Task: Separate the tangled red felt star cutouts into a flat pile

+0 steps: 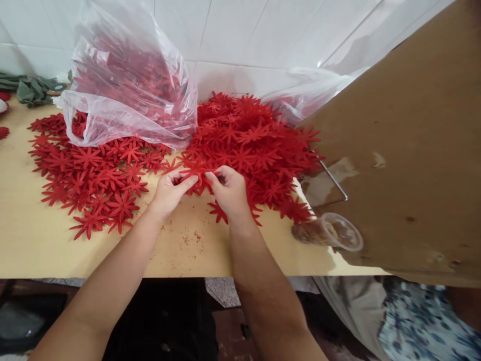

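Observation:
Between my two hands is a red flower-shaped petal piece [200, 173], pinched by thumbs and fingers from both sides. My left hand [173, 190] grips its left edge, and my right hand [228, 193] its right edge. Just behind them rises a large heap of similar red petal pieces [240, 135] with narrow pointed lobes. To the left lies a second, flatter spread of these pieces [90, 175]. Part of what the fingers hold blends into the heap behind, so I cannot tell whether it is one layer or more.
A clear plastic bag [131, 95] full of red pieces rests on the left spread. At right stand a brown board [406, 150] and a tipped clear plastic cup [326, 233]. Green fabric pieces [33, 90] lie far left. Red crumbs dot the table [180, 260]. A person's patterned clothing [424, 321] shows lower right.

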A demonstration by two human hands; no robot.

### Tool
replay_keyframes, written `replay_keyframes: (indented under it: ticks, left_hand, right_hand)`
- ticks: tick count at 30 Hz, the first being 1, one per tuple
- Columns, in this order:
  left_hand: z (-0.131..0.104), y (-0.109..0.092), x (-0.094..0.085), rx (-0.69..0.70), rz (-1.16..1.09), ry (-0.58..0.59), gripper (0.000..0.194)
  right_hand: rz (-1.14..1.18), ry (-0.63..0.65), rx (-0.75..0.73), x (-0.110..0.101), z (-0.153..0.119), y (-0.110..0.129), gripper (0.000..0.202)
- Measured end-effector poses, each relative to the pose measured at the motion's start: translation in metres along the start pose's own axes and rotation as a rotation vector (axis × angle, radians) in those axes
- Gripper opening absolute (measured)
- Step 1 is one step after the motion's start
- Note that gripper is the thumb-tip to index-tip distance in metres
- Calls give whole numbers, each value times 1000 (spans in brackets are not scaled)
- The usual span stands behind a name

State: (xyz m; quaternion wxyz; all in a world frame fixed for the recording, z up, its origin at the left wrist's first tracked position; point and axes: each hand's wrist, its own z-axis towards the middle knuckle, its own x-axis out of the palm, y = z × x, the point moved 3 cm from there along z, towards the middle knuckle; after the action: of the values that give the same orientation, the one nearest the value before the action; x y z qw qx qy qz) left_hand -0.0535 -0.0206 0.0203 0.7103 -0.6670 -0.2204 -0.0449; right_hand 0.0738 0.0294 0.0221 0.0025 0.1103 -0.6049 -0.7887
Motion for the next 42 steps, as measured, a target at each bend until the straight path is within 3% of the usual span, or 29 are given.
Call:
replay_keyframes:
  ticks: [2,7,18,26,35,39,42]
  left_hand:
    - [0,0,1,2,46,6,21]
    - [1,2,-2,-92,71,-112,16]
    - [5,2,-16,-115,-196,-268,17]
    - [5,-3,-16,-139,-259,-245,14]
    - [3,-2,-15,-166,-252,-220,16]
    - [4,-2,-13,-161,-246,-217,19]
    - [3,-2,-12,-159,-249,-188,20]
  right_hand:
    - [33,37,1,3,0,0,28]
    - [74,40,13,3,-1,2,38]
    - [225,83,122,-5,4,-6,41]
    - [383,135,298,-5,5,-9,41]
    - [309,25,222,-7,8,-11,35]
    - [188,12,175,-9,9,-13,40]
    - [48,-76,112,-15,11,-16,41]
